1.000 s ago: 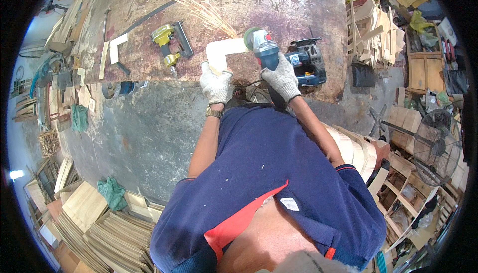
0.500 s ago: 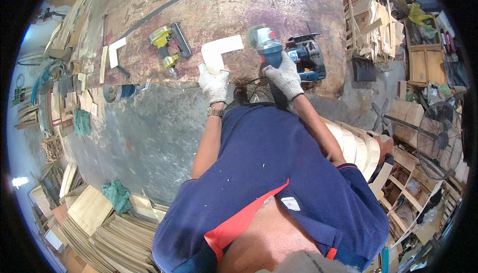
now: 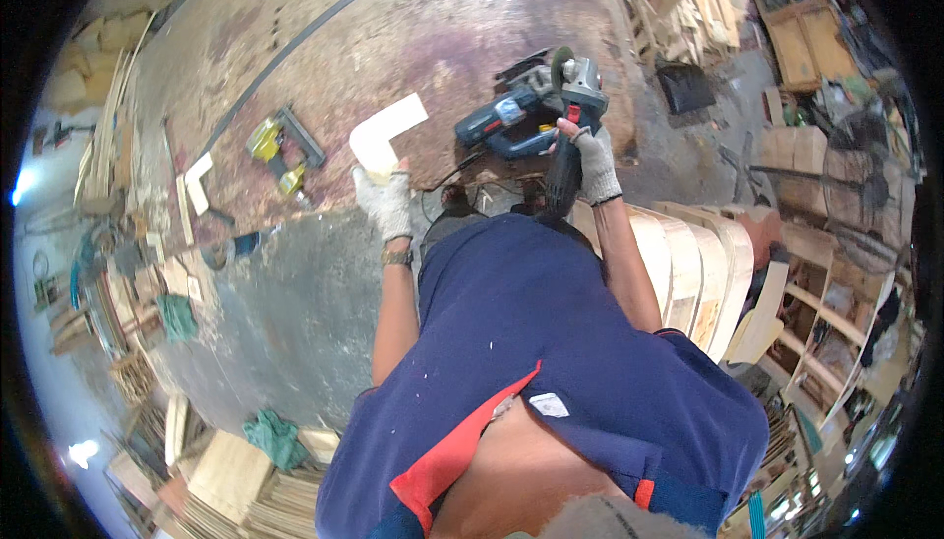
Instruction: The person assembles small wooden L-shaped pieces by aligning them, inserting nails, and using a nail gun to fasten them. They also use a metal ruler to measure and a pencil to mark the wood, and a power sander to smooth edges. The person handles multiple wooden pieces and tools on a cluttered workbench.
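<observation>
My left hand (image 3: 383,200), in a white knit glove, grips the lower end of a pale L-shaped wood piece (image 3: 372,136) at the near edge of the workbench (image 3: 433,67). My right hand (image 3: 596,163), gloved too, is closed round the dark body of an angle grinder (image 3: 582,96). The grinder stands tilted upward, its greenish disc at the top, apart from the wood. Just left of it a blue and black jigsaw (image 3: 500,124) lies on the bench. Farther left is a yellow-green nail gun (image 3: 283,153).
A long metal ruler (image 3: 285,50) lies across the bench. At its left end are a smaller L-shaped piece (image 3: 198,185) and a thin wood strip (image 3: 184,209). Stacked curved wood parts (image 3: 703,264) stand at my right. A black fan (image 3: 851,185) is farther right.
The grinder has swung right and upright, away from the wood piece, past the jigsaw. My left hand still holds the wood. The whole view has shifted and turned.
</observation>
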Demonstrator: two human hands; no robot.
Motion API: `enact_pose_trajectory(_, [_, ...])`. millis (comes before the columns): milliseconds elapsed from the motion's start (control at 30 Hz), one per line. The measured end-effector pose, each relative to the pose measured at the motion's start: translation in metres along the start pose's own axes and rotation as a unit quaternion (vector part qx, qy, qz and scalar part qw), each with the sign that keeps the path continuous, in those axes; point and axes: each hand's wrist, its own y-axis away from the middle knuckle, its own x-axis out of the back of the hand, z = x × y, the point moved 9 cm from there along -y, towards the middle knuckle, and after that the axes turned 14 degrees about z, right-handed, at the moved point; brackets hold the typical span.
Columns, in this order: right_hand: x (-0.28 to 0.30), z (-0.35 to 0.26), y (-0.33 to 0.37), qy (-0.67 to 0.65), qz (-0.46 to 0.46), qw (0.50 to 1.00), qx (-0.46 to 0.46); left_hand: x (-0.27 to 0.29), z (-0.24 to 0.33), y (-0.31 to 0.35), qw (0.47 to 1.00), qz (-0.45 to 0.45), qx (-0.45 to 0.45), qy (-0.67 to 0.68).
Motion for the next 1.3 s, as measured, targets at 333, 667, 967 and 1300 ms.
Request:
enact_pose_trajectory(333, [0.083, 0.009, -0.061, -0.531, -0.395, 0.685, -0.307, -0.018, -0.043, 0.067, 0.965, -0.006, 0.248, 0.088])
enact_pose_trajectory(667, [0.076, 0.029, -0.075, -0.447, -0.397, 0.714, -0.364, -0.031, -0.032, 0.152, 0.937, 0.07, 0.306, 0.155])
enact_pose_trajectory(967, [0.176, 0.028, -0.082, 0.346, 0.134, 0.927, 0.053, -0.066, -0.019, 0.157, 0.956, 0.034, 0.269, 0.114])
enact_pose_trajectory(1300, [0.107, -0.061, -0.15, 0.489, 0.121, 0.825, 0.258, -0.087, 0.012, 0.15, 0.984, 0.039, 0.149, 0.089])
